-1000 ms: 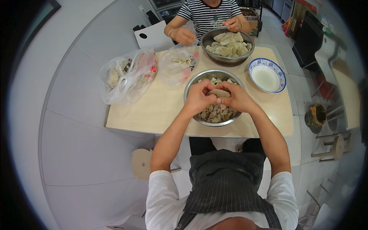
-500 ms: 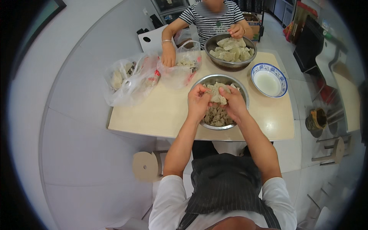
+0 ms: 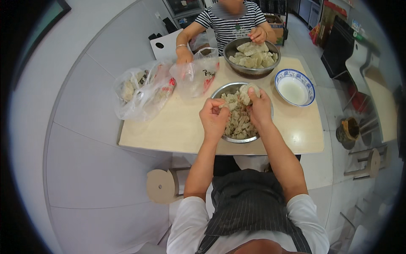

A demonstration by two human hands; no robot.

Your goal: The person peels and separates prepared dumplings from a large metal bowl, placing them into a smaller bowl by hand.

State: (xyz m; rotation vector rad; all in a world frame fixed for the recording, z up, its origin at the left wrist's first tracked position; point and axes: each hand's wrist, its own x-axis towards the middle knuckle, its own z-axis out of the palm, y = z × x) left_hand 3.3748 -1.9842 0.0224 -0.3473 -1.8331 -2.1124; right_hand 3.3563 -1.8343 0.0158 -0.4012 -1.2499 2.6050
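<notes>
My right hand (image 3: 260,106) grips a pale, crinkled, spongy-looking food piece (image 3: 246,95), its thumb pressed on top. My left hand (image 3: 214,118) pinches a smaller torn scrap (image 3: 223,106) at its fingertips. Both hands are over a steel bowl (image 3: 229,87) close to the table's near edge. Inside the bowl lie many small torn pieces (image 3: 240,125) of the same beige-green stuff. I cannot tell exactly what food it is. Beyond, a second steel bowl (image 3: 253,74) contains larger flat pieces (image 3: 255,57).
A blue-and-white bowl (image 3: 294,89) of cloudy liquid stands at right. Plastic bags (image 3: 146,95) with pale pieces lie at left on the table (image 3: 169,133). Across it, a person in a striped shirt (image 3: 231,23) has one hand (image 3: 258,34) at the far bowl, another at a bag.
My hands have moved apart, the left toward the left and the right slightly right and up. The piece between them is now in separate parts. The other person's left-side hand went deeper behind the bag.
</notes>
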